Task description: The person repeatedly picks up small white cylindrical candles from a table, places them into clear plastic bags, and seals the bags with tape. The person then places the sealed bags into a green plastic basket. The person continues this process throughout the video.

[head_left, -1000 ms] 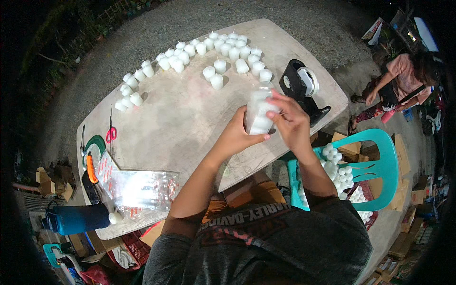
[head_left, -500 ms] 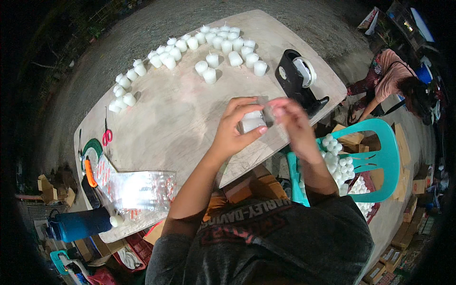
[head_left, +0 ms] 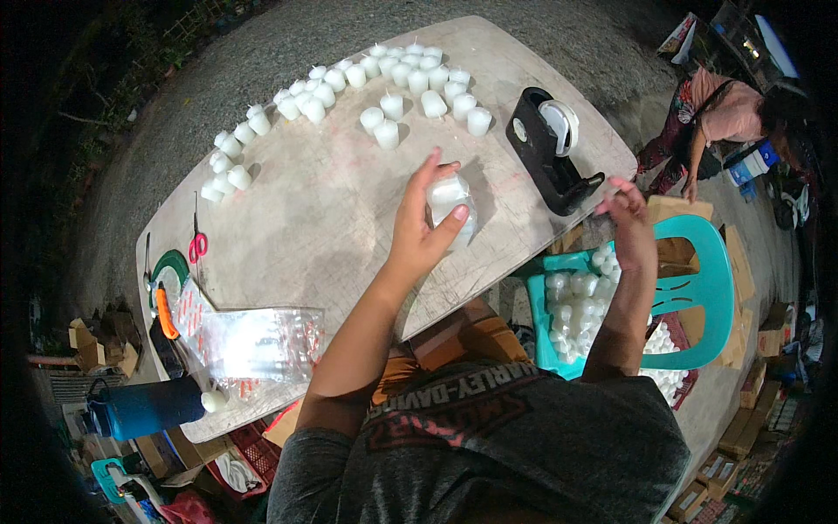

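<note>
My left hand [head_left: 421, 218] grips a pack of white candles [head_left: 450, 194] in transparent plastic, just above the table [head_left: 305, 227]. Its thumb lies across the near side of the pack. At the table's right edge is my right hand [head_left: 630, 211], its fingers apart and slightly bent, close to the cutting end of a black tape dispenser [head_left: 546, 170]. A roll of tape [head_left: 559, 127] sits in the dispenser. Nothing shows in the right hand. Many loose white votive candles [head_left: 386, 134] stand or lie along the far side of the table.
Pink-handled scissors [head_left: 199, 246], an orange cutter [head_left: 165, 313], transparent plastic sheets [head_left: 262, 345] and a blue bottle [head_left: 144, 410] are on the left. A teal chair [head_left: 717, 297] on the right holds wrapped candles [head_left: 576, 306]. Another person [head_left: 724, 118] bends over cardboard at the right.
My right hand has left the pack and moved right to the tape dispenser's end. The left hand has tilted the pack and shifted slightly left. The other person's arm has moved over the cardboard.
</note>
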A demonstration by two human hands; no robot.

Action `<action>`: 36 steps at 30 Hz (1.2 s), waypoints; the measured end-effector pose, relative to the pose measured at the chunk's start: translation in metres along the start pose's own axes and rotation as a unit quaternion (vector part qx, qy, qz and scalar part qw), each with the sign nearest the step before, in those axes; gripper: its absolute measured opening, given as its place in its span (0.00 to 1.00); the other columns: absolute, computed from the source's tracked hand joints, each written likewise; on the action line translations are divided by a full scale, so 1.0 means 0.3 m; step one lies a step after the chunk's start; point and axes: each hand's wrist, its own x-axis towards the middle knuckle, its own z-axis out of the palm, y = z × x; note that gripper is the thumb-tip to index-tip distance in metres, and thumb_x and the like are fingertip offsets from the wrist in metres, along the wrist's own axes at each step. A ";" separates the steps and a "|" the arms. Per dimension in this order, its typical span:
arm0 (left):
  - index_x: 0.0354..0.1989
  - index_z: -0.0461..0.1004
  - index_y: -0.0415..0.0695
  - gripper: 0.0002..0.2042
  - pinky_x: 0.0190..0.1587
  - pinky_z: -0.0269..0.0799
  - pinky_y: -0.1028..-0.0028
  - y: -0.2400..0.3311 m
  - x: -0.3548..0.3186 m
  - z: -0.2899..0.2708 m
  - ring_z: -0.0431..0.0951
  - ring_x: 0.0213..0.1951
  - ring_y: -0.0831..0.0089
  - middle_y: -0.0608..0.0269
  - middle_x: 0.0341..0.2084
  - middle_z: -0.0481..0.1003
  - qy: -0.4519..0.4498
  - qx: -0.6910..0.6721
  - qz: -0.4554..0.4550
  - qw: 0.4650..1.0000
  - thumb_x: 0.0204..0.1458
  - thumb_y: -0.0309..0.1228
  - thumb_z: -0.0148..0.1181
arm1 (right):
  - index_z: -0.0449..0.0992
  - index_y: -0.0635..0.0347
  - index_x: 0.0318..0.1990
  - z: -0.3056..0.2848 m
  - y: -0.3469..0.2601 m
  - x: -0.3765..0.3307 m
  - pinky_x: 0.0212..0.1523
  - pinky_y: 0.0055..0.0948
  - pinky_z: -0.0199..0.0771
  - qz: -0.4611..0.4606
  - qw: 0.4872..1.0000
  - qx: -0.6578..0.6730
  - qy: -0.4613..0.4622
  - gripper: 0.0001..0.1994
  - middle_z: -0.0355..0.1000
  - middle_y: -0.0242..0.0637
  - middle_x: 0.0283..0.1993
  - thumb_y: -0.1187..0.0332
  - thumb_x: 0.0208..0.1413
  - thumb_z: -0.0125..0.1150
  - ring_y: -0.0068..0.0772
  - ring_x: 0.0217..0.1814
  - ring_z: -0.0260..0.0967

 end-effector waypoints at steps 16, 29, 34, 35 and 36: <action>0.56 0.60 0.43 0.21 0.52 0.60 0.73 -0.018 -0.019 -0.001 0.66 0.47 0.72 0.60 0.45 0.66 -0.043 -0.013 -0.059 0.997 0.55 0.35 0.52 | 0.79 0.62 0.35 0.051 -0.047 0.067 0.60 0.31 0.54 -0.087 0.996 -0.002 0.002 0.10 0.61 0.39 0.61 0.65 0.56 0.57 0.31 0.59 0.61; 0.42 0.70 0.41 0.27 0.39 0.66 0.75 0.258 -0.014 0.009 0.71 0.30 0.76 0.63 0.28 0.73 -0.136 0.020 -0.373 0.918 0.62 0.50 0.28 | 0.76 0.54 0.21 0.215 -0.337 -0.142 0.63 0.45 0.41 -0.338 0.888 -0.186 -0.251 0.09 0.52 0.55 0.65 0.61 0.45 0.65 0.51 0.67 0.46; 0.41 0.68 0.38 0.25 0.35 0.67 0.67 0.321 -0.063 -0.048 0.75 0.29 0.61 0.50 0.22 0.73 -0.143 0.164 -0.270 0.938 0.61 0.50 0.34 | 0.76 0.53 0.19 0.415 -0.449 -0.133 0.61 0.44 0.41 -0.398 0.754 -0.248 -0.460 0.09 0.53 0.55 0.64 0.62 0.37 0.69 0.51 0.64 0.49; 0.41 0.67 0.37 0.24 0.33 0.67 0.65 0.332 -0.069 -0.057 0.76 0.28 0.55 0.46 0.19 0.72 -0.131 0.174 -0.257 0.941 0.60 0.49 0.37 | 0.76 0.53 0.19 0.446 -0.453 -0.134 0.61 0.44 0.41 -0.412 0.729 -0.259 -0.482 0.09 0.54 0.52 0.64 0.62 0.35 0.69 0.50 0.64 0.49; 0.41 0.67 0.38 0.24 0.33 0.67 0.65 0.336 -0.077 -0.068 0.76 0.29 0.55 0.46 0.20 0.73 -0.130 0.171 -0.266 0.940 0.59 0.50 0.39 | 0.76 0.52 0.21 0.474 -0.449 -0.138 0.60 0.44 0.41 -0.420 0.719 -0.290 -0.471 0.08 0.54 0.49 0.64 0.62 0.37 0.69 0.49 0.63 0.49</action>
